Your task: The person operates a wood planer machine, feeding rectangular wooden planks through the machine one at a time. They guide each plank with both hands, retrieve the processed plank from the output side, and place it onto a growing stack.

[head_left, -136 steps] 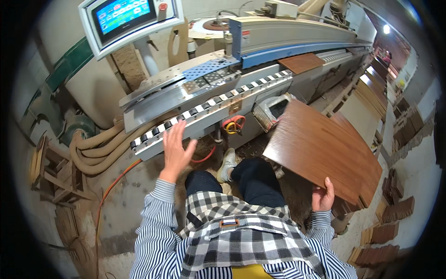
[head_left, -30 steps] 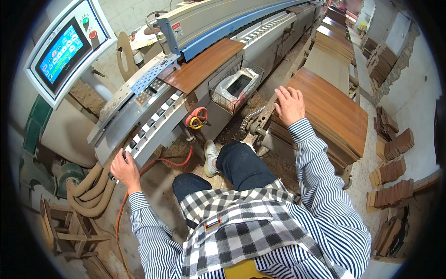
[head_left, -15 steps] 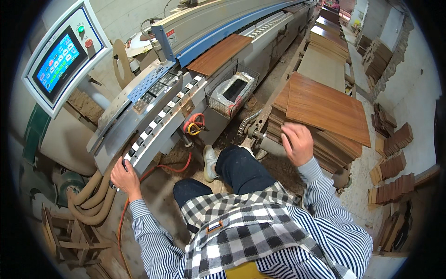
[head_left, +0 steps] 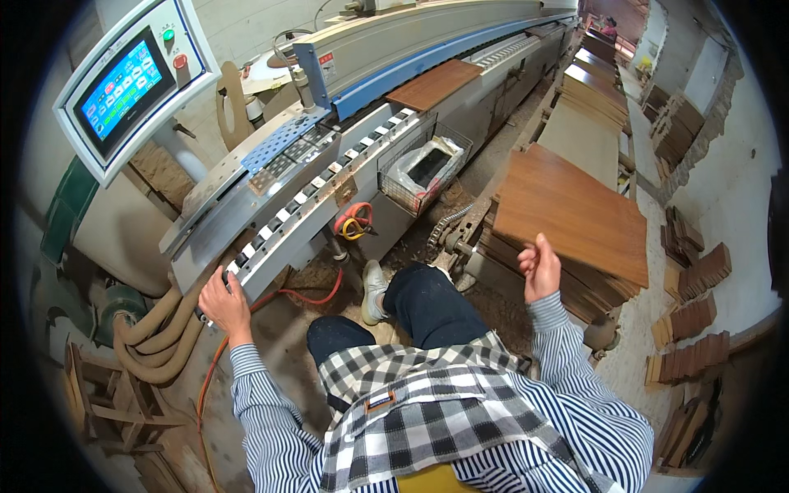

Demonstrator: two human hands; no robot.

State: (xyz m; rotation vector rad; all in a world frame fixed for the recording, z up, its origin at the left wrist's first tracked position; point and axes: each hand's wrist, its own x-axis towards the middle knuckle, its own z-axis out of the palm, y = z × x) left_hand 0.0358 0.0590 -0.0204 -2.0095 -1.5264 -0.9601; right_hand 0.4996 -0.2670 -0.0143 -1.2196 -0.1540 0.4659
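Note:
At the near end of the machine's roller rail (head_left: 306,192), my left hand (head_left: 225,306) is wrapped over the rail's end. My right hand (head_left: 540,269) is closed with curled fingers, at the near edge of the top wood-grain panel (head_left: 575,215); its fingertips overlap that edge in the view, and I cannot tell whether they touch it. The panel lies askew on a stack of similar brown panels (head_left: 567,289). Farther along the machine, another brown panel (head_left: 436,85) lies flat beside the blue guide beam (head_left: 370,92).
A control screen (head_left: 125,90) stands at the upper left. A wire basket (head_left: 423,171) hangs on the machine's side, near red and yellow handles (head_left: 355,222). Thick hoses (head_left: 156,345) and an orange air line lie at the left. Small wood pieces (head_left: 689,360) line the right wall.
The panel on the machine has travelled farther along it. The stack's top panel has turned and slid toward me. My right hand has moved slightly right and down; my left stays on the rail.

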